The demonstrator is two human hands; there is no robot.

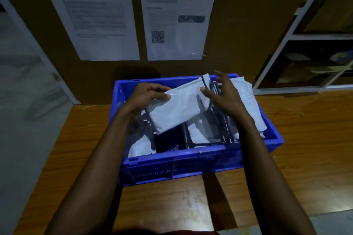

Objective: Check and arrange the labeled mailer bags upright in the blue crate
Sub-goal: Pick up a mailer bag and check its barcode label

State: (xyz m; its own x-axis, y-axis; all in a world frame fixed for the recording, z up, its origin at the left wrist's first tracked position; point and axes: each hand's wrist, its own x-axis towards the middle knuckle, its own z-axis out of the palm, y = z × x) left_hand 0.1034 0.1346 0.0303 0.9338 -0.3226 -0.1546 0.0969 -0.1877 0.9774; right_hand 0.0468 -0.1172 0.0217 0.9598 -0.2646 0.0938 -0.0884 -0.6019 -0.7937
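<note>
— On the wooden worktop (305, 139), what takes up the most room?

— A blue crate (172, 155), pushed up near the wall. It holds white mailer bags. The row on the right (246, 97) stands roughly on edge and leans toward the right wall. The bags on the left (140, 147) lie slumped, and a dark gap shows between the two groups.

— And the bag being handled?

— One white mailer bag (179, 108) is held above the middle of the crate, tilted, with its right end higher. The left hand (145, 95) grips its left end, fingers (162, 87) curled round the edge. The right hand (223, 95) is open, fingers (219, 74) straight and spread, holding nothing. Its thumb tip lies at the bag's face near the dark-striped end. I cannot tell whether it actually touches.

— Which step is this?

— The checking, I judge. The bag is lifted and angled toward the eyes and is not yet set down. The side facing the camera looks plain, and the light is too dim to make out any label.

— What does the next move call for?

— Probably turning the bag onto its edge and lowering it into the gap beside the upright row. The open right hand could steady that row so it doesn't tip. With the left-hand bags not yet stood up, the task looks only partway done.
</note>
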